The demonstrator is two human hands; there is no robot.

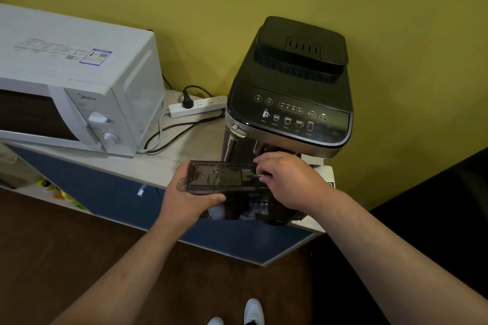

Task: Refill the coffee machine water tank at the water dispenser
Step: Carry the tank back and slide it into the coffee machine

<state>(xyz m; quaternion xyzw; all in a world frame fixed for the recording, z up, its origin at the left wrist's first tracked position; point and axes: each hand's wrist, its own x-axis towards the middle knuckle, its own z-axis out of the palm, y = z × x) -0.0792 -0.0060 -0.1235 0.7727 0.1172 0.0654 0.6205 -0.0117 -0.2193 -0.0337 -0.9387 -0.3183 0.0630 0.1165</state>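
1. Left hand (188, 199) grips the near left end of the dark translucent water tank (224, 175), thumb along its front side.
2. Right hand (286, 179) rests on the tank's right end, fingers curled and pinching at its lid.
3. Tank is held just in front of the coffee machine (290, 92), at the counter (179, 158) front edge near its right corner.
4. White microwave (74, 95) stands toward the counter's left; a power strip (198, 105) lies at the back edge.

I read "Midea" on the microwave (79, 92), on its control panel above the two knobs. At its twelve o'clock, the top bears a blue-bordered label (95, 56), print too small to read. On the coffee machine (290, 92) panel I read "x2"; drink captions below are illegible.
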